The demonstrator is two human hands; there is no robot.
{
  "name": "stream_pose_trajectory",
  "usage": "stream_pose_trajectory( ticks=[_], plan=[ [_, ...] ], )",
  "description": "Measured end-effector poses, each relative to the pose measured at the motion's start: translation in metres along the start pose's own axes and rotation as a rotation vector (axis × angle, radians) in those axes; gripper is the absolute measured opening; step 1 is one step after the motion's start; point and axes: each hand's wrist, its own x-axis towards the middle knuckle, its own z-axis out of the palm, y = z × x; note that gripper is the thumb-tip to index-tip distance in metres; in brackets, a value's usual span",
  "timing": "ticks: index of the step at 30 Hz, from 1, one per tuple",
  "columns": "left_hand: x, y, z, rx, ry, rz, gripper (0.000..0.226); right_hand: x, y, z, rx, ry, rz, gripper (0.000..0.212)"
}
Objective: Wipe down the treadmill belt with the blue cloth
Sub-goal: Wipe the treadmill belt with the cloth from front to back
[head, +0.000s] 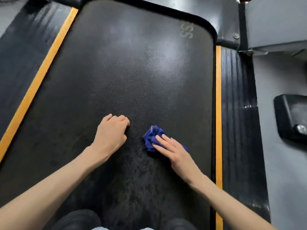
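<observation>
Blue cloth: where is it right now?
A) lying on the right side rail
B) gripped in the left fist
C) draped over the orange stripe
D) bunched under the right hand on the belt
D: the blue cloth sits crumpled on the belt beneath the flat fingers of the right hand; the left hand rests cloth-free.

Gym setting, treadmill belt (pixel 132 72), yellow-edged side rails (pixel 219 113), grey floor (pixel 274 163)

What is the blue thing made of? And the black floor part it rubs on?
The blue cloth looks like soft fabric: it bunches into folds under the right hand. The belt looks like matte black rubber or a rubbery plastic, judging by its fine dotted texture and dull shine.
</observation>
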Motion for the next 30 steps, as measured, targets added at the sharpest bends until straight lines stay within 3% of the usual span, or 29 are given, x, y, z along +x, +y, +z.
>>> stream_pose_trajectory(
  ticks=[1,3,6,8,11,17,19,22,25,27,30],
  plan=[
    [0.002,0.002,-0.002,0.025,-0.010,0.013,0.031,0.009,0.020,-0.010,0.006,0.007,0.018,0.068],
    [0.006,0.006,-0.008,0.044,-0.036,0.026,0.025,0.039,0.064,-0.028,0.013,0.095,0.231,0.063],
    [0.009,0.006,-0.011,0.051,-0.048,0.000,0.030,0.087,0.118,-0.051,0.062,0.219,0.547,0.065],
    [0.010,0.004,-0.013,0.049,-0.084,-0.019,0.037,0.104,0.127,-0.057,0.134,0.269,0.623,0.059],
    [0.009,0.005,-0.015,0.037,-0.114,-0.058,0.039,0.075,0.104,-0.050,0.209,0.255,0.485,0.056],
    [0.014,0.016,-0.021,0.068,-0.148,-0.096,0.032,-0.013,0.058,-0.037,0.143,-0.107,0.043,0.058],
    [0.016,0.018,-0.024,0.073,-0.155,-0.107,0.031,0.013,0.077,-0.045,0.135,-0.087,0.075,0.053],
    [0.014,0.016,-0.024,0.053,-0.163,-0.131,0.034,0.080,0.121,-0.059,0.128,0.110,0.404,0.060],
    [0.010,0.010,-0.021,0.057,-0.201,-0.117,0.040,0.127,0.149,-0.073,0.136,0.159,0.645,0.063],
    [0.008,0.007,-0.021,0.048,-0.215,-0.117,0.042,0.126,0.142,-0.071,0.119,0.164,0.613,0.063],
    [0.006,0.007,-0.019,0.031,-0.237,-0.106,0.045,0.072,0.105,-0.055,0.093,0.064,0.331,0.071]
  ],
)
